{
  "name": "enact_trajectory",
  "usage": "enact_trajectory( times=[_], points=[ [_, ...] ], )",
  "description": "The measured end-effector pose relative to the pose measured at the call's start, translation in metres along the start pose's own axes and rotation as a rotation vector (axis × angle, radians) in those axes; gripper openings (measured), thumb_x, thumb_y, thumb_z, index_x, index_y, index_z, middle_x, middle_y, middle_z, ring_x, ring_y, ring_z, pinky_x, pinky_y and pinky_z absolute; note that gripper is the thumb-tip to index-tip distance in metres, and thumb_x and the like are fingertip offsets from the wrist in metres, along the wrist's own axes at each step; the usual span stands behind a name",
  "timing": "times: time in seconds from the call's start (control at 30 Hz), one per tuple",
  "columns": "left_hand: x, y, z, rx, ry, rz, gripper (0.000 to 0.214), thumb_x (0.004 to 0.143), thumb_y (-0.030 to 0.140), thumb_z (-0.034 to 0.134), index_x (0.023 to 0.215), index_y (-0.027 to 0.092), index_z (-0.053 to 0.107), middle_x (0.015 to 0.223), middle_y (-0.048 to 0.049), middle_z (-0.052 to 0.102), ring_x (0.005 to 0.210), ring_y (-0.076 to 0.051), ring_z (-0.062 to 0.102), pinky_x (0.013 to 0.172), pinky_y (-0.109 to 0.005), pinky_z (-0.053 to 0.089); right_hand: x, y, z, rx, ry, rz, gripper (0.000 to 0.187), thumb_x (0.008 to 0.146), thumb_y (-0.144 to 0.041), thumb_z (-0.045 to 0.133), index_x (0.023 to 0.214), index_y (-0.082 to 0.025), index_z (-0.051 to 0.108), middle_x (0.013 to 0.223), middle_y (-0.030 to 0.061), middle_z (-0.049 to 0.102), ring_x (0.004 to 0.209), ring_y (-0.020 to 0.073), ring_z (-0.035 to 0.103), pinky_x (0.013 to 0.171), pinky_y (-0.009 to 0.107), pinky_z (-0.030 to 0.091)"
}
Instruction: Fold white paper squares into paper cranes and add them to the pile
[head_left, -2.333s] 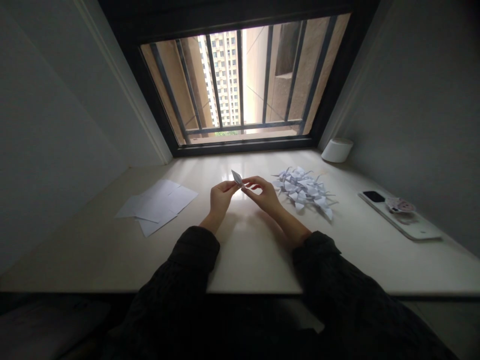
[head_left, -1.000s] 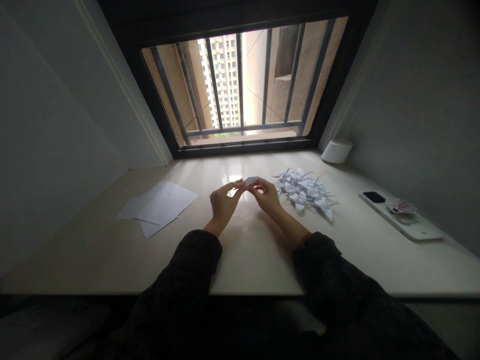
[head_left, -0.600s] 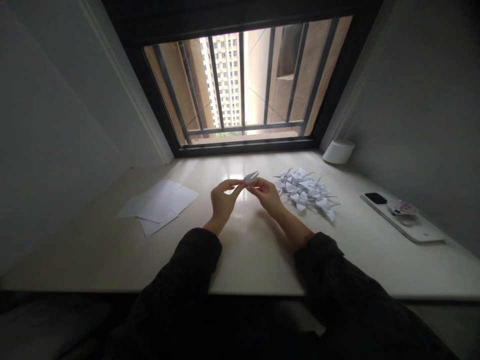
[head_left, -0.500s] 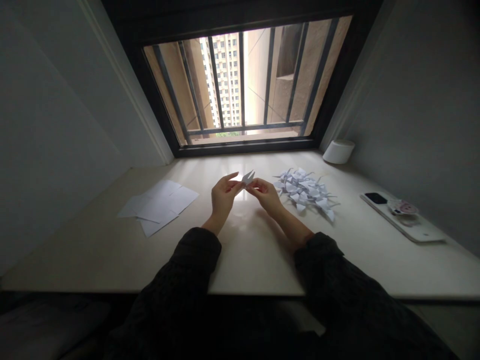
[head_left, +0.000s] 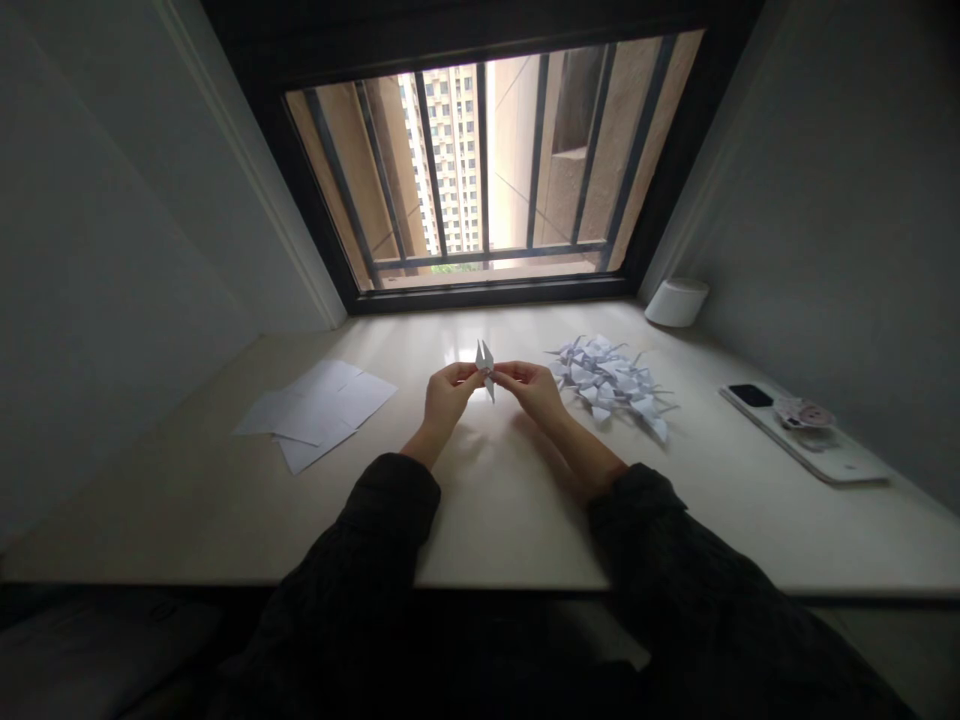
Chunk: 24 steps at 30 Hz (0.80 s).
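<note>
A small folded white paper piece [head_left: 484, 362] stands upright between my two hands, above the middle of the pale table [head_left: 495, 500]. My left hand [head_left: 447, 392] pinches its left side with closed fingers. From the right, my right hand [head_left: 535, 387] pinches the other side, fingers closed too. Two pointed flaps stick up above my fingertips. Just right of my right hand lies a pile of folded white paper cranes [head_left: 607, 380].
Several flat white paper sheets [head_left: 315, 408] lie on the table to the left. A white phone [head_left: 802, 432] with a round sticker rests at the right, and a white round container [head_left: 676, 301] stands in the far right corner. A barred window [head_left: 487, 165] is ahead.
The paper piece has turned from lying sideways with its points to the right to standing upright. My left fingers, stretched out half a second ago, have closed on it.
</note>
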<state>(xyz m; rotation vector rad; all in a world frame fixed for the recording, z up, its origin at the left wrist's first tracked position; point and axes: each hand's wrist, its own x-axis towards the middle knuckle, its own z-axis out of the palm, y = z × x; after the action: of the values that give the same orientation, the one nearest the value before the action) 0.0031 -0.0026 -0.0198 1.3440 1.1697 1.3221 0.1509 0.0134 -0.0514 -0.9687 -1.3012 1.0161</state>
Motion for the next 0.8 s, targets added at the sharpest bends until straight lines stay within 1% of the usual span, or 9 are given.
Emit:
enact_trajectory(
  times=[0.13, 0.27, 0.4, 0.5, 0.6, 0.7, 0.8],
  points=[
    [0.0, 0.003, -0.003, 0.052, -0.021, -0.007, 0.035, 0.065, 0.045, 0.075, 0.086, 0.018, 0.073, 0.08, -0.0073, 0.073, 0.072, -0.02, 0.068, 0.07, -0.033, 0.049, -0.003, -0.006, -0.001, -0.062, -0.03, 0.0, 0.033, 0.066, -0.046, 0.075, 0.085, -0.019, 0.076, 0.084, 0.0089, 0.075, 0.08, 0.0255, 0.07, 0.072, 0.036, 0.054],
    [0.0, 0.005, -0.005, 0.092, -0.001, -0.022, 0.037, 0.063, 0.051, 0.075, 0.078, 0.017, 0.074, 0.075, -0.0071, 0.072, 0.075, -0.022, 0.067, 0.069, -0.031, 0.048, -0.005, -0.009, -0.001, -0.11, -0.043, -0.002, 0.032, 0.067, -0.045, 0.074, 0.085, -0.019, 0.076, 0.085, 0.0092, 0.075, 0.082, 0.0261, 0.071, 0.072, 0.035, 0.053],
    [0.0, 0.003, -0.006, 0.073, 0.051, -0.076, 0.039, 0.059, 0.053, 0.077, 0.074, 0.017, 0.074, 0.074, -0.0073, 0.071, 0.08, -0.023, 0.066, 0.068, -0.03, 0.046, -0.006, -0.01, 0.0, -0.104, -0.026, -0.001, 0.032, 0.066, -0.045, 0.074, 0.085, -0.019, 0.076, 0.085, 0.0095, 0.075, 0.081, 0.0259, 0.07, 0.071, 0.035, 0.052],
    [0.001, -0.001, -0.006, 0.021, 0.041, -0.11, 0.04, 0.06, 0.055, 0.076, 0.074, 0.018, 0.073, 0.079, -0.0082, 0.072, 0.085, -0.023, 0.065, 0.07, -0.03, 0.044, -0.006, -0.012, 0.001, -0.077, -0.026, 0.005, 0.032, 0.065, -0.045, 0.075, 0.084, -0.019, 0.076, 0.084, 0.0094, 0.075, 0.08, 0.0254, 0.07, 0.069, 0.035, 0.052],
    [0.003, -0.002, -0.007, -0.046, 0.023, -0.167, 0.04, 0.06, 0.056, 0.075, 0.074, 0.019, 0.072, 0.085, -0.0092, 0.072, 0.09, -0.024, 0.065, 0.073, -0.032, 0.044, -0.006, -0.014, 0.002, -0.017, -0.043, 0.022, 0.032, 0.065, -0.045, 0.075, 0.084, -0.02, 0.076, 0.083, 0.0082, 0.075, 0.079, 0.0233, 0.069, 0.07, 0.034, 0.051],
    [0.003, 0.0, -0.008, -0.112, 0.032, -0.223, 0.04, 0.059, 0.056, 0.076, 0.073, 0.019, 0.069, 0.091, -0.0096, 0.072, 0.093, -0.025, 0.065, 0.076, -0.034, 0.043, -0.006, -0.015, 0.003, 0.049, -0.076, 0.043, 0.034, 0.065, -0.046, 0.073, 0.087, -0.02, 0.075, 0.08, 0.0057, 0.075, 0.075, 0.0193, 0.067, 0.069, 0.032, 0.05],
    [0.004, 0.003, -0.008, -0.155, 0.043, -0.248, 0.04, 0.058, 0.056, 0.076, 0.071, 0.019, 0.067, 0.092, -0.0093, 0.071, 0.096, -0.026, 0.064, 0.078, -0.034, 0.043, -0.007, -0.014, 0.003, 0.088, -0.129, 0.056, 0.035, 0.064, -0.044, 0.074, 0.091, -0.021, 0.075, 0.081, 0.0044, 0.074, 0.071, 0.0157, 0.063, 0.067, 0.03, 0.048]
  ],
)
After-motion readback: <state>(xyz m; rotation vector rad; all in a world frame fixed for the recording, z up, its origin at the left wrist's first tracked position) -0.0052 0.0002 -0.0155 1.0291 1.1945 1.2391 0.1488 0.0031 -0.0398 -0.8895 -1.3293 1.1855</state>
